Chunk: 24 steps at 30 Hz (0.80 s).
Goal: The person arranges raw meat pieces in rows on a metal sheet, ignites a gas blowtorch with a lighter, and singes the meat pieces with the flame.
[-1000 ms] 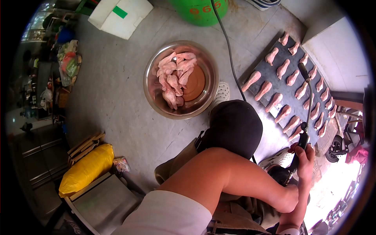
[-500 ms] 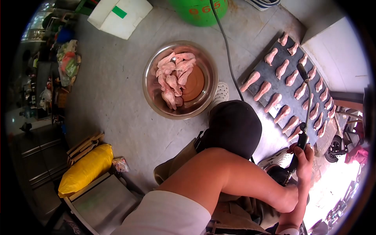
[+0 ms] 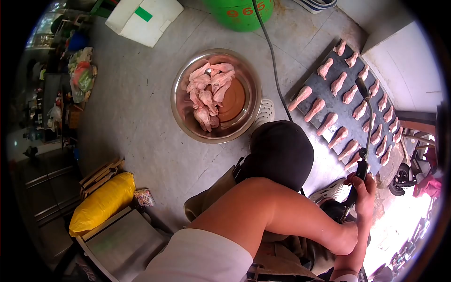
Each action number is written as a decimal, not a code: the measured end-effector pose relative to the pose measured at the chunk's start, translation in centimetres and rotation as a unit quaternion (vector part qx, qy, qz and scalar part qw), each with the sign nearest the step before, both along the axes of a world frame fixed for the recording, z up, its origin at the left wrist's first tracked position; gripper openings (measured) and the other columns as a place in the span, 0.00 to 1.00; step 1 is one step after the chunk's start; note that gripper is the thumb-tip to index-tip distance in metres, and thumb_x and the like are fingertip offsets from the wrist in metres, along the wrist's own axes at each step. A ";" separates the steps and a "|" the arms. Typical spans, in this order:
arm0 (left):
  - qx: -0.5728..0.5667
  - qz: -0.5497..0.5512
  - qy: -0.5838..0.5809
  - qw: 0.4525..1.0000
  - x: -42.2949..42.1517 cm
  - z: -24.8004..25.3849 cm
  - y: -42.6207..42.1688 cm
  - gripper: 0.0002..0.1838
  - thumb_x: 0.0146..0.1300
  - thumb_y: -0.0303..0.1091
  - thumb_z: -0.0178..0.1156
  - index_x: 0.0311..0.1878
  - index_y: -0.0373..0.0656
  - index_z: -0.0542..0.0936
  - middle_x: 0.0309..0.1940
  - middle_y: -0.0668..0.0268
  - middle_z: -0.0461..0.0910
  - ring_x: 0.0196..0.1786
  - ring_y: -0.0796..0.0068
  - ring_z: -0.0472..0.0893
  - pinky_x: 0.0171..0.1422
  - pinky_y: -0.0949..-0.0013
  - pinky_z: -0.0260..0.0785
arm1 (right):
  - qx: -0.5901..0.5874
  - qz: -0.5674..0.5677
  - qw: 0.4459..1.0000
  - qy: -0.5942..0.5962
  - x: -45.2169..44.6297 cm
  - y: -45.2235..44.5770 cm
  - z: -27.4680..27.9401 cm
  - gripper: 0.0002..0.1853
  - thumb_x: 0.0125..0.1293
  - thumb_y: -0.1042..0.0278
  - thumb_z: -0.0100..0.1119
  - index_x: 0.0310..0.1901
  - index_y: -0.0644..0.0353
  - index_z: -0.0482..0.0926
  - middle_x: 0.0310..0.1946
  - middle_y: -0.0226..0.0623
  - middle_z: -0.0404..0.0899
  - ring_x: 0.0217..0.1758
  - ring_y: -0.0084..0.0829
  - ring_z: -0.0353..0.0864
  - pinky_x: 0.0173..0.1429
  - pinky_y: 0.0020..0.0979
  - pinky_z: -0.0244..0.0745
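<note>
My right hand (image 3: 364,191) is closed around the black handle of a gas torch (image 3: 361,170). The torch's thin metal neck reaches forward, and its dark burner head (image 3: 363,89) hangs over raw chicken drumsticks (image 3: 359,110) set out in rows on a dark slab (image 3: 324,63). No flame shows at the burner. My left arm crosses my body, and my left hand (image 3: 347,238) lies against my right forearm, its fingers hidden behind it. A steel bowl (image 3: 177,113) on the floor holds more raw chicken pieces (image 3: 206,91) on its left side.
A dark hose (image 3: 270,44) runs across the floor between bowl and slab. Behind stand a green bucket (image 3: 242,16) and a white box (image 3: 141,21). A yellow bag (image 3: 103,202) lies by a grey-topped stool (image 3: 124,244) at left. A white wall (image 3: 404,66) borders the slab.
The torch's neck and burner head have shifted very slightly over the slab. My left arm and the chicken stay where they were.
</note>
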<state>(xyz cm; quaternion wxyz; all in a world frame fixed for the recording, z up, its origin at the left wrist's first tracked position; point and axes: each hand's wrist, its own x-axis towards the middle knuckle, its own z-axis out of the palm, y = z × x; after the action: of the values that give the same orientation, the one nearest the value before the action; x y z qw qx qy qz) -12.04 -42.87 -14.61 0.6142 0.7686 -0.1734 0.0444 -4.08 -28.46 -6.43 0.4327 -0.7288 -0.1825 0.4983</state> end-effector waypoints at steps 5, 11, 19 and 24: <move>-0.002 0.000 -0.003 1.000 0.0 0.1 0.3 0.10 0.58 0.36 0.61 0.40 0.47 0.88 0.40 0.66 0.87 0.45 0.65 0.85 0.45 0.56 0.74 | -0.007 -0.004 1.000 -0.002 0.0 -0.1 -0.2 0.11 0.67 0.68 0.56 0.41 0.71 0.77 0.34 0.39 0.80 0.39 0.30 0.80 0.49 0.32 0.74; -0.006 0.000 -0.008 1.000 0.0 0.3 0.3 0.10 0.58 0.36 0.61 0.39 0.47 0.88 0.39 0.66 0.87 0.45 0.65 0.85 0.44 0.56 0.74 | -0.006 -0.001 1.000 -0.001 -0.1 -0.1 -0.3 0.11 0.67 0.68 0.56 0.41 0.71 0.77 0.34 0.40 0.80 0.39 0.31 0.80 0.49 0.32 0.75; -0.008 -0.005 -0.015 1.000 0.5 0.7 0.1 0.10 0.58 0.36 0.61 0.38 0.47 0.88 0.39 0.65 0.86 0.44 0.65 0.85 0.44 0.56 0.74 | -0.003 0.005 1.000 -0.007 0.1 -0.2 -0.5 0.11 0.67 0.68 0.56 0.41 0.71 0.77 0.35 0.40 0.81 0.39 0.31 0.81 0.49 0.32 0.75; -0.010 -0.009 -0.022 1.000 0.6 1.0 0.4 0.09 0.57 0.36 0.61 0.38 0.47 0.88 0.38 0.65 0.86 0.44 0.64 0.85 0.43 0.56 0.74 | -0.010 0.003 1.000 -0.002 0.1 -0.2 -0.3 0.11 0.67 0.68 0.56 0.42 0.71 0.77 0.35 0.41 0.81 0.40 0.32 0.81 0.50 0.33 0.75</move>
<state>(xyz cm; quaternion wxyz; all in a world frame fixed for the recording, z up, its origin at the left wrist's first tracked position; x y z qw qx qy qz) -11.44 -42.47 -13.64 0.6181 0.7598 -0.1933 0.0574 -4.01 -28.63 -6.76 0.4232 -0.7339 -0.1803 0.4998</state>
